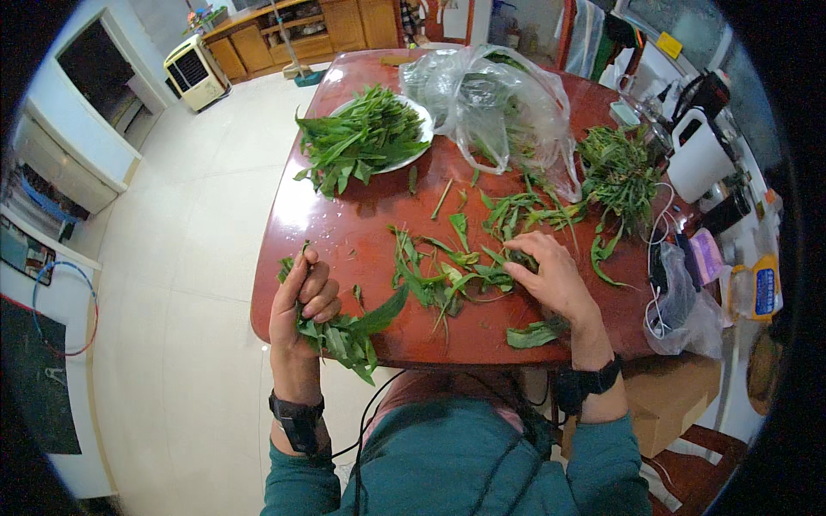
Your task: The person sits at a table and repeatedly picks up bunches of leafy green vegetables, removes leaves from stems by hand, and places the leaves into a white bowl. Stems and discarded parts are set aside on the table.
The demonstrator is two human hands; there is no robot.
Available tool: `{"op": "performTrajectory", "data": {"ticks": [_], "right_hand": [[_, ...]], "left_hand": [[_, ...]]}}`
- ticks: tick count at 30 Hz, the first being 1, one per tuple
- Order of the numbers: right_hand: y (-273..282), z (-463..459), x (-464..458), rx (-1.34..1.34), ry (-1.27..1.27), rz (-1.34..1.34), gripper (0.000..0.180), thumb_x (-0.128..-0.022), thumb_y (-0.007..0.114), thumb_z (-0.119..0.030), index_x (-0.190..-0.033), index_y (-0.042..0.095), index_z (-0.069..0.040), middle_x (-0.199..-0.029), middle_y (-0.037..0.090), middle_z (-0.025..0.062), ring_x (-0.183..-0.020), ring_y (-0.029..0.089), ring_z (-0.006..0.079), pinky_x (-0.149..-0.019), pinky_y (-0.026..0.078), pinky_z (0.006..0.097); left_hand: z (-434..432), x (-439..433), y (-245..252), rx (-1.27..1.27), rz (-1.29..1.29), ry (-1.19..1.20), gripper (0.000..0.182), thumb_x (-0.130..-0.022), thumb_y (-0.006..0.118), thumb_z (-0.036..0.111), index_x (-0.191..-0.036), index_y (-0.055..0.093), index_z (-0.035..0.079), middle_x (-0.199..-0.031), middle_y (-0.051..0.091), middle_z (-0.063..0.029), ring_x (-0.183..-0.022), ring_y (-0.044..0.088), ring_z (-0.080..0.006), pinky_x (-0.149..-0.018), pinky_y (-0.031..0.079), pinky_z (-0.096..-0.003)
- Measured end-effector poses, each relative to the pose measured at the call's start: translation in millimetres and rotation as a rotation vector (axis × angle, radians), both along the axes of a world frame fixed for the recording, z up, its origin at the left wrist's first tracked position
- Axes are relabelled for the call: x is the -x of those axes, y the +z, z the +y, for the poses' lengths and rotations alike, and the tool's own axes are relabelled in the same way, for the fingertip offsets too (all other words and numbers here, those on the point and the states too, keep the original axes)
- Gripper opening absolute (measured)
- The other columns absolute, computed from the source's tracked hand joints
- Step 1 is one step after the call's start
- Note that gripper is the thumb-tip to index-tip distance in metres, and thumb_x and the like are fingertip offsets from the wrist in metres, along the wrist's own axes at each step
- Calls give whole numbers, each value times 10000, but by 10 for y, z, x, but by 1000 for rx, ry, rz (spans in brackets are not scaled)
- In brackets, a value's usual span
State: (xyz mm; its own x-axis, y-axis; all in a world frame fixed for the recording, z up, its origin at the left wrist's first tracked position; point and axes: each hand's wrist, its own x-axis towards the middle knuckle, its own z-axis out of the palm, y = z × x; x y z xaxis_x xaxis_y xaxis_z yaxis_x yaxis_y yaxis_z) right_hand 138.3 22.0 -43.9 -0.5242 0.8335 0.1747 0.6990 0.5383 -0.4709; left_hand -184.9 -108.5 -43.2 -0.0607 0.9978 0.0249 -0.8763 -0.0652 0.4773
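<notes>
My left hand is closed around a bunch of leafy greens at the near left edge of the red table. My right hand reaches down to loose leaves scattered over the table's middle; its fingertips are at them, and whether it grips any cannot be told. A single leaf lies below that hand. Farther back, a heap of greens rests on a white plate. Beside it is a clear plastic bag with more greens inside.
A pile of thin-leaved greens lies at the right. Past it stand a white pitcher, a white cable, a crumpled plastic bag and a yellow-and-blue package. Below the table's right side is a cardboard box.
</notes>
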Motion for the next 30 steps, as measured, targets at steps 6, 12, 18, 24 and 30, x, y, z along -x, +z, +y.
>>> {"op": "performTrajectory", "data": {"ticks": [6, 12, 18, 24, 30], "right_hand": [[122, 18, 541, 5, 110, 102, 228, -803, 672, -316, -854, 672, -94, -927, 598, 82, -926, 565, 259, -793, 405, 415], [-80, -218, 1129, -139, 285, -116, 244, -754, 711, -341, -794, 665, -105, -882, 591, 55, -943, 542, 265, -804, 412, 409], [-91, -157, 995, 31, 221, 94, 182, -728, 715, -229, -764, 645, -66, -824, 601, 69, -864, 574, 277, -776, 438, 405], [231, -130, 628, 368, 146, 441, 126, -804, 673, -110, -803, 625, 6, -743, 557, 37, -710, 531, 106, -642, 409, 258], [410, -275, 548, 109, 204, 300, 151, -773, 696, -154, -782, 620, -24, -752, 609, 90, -717, 588, 240, -694, 433, 343]], "left_hand": [[-27, 18, -65, 49, -73, -5, 180, -1010, 414, 197, -1049, 536, 70, -617, 286, 58, -462, 263, -27, -389, 247, -170], [38, -82, -101, 107, -41, -21, 169, -1000, 445, 207, -1028, 552, 80, -603, 298, 64, -459, 264, -28, -394, 231, -178], [140, -172, -161, 166, 3, -105, 141, -978, 504, 227, -998, 560, 100, -608, 318, 71, -473, 297, -32, -418, 252, -183], [333, -469, -88, 256, 218, -161, 207, -958, 542, 242, -1057, 578, 64, -641, 355, 66, -506, 327, -44, -456, 262, -199], [511, -791, 110, 311, 386, -227, 268, -935, 582, 296, -1037, 600, 49, -591, 338, 77, -482, 328, -35, -427, 261, -193]]}}
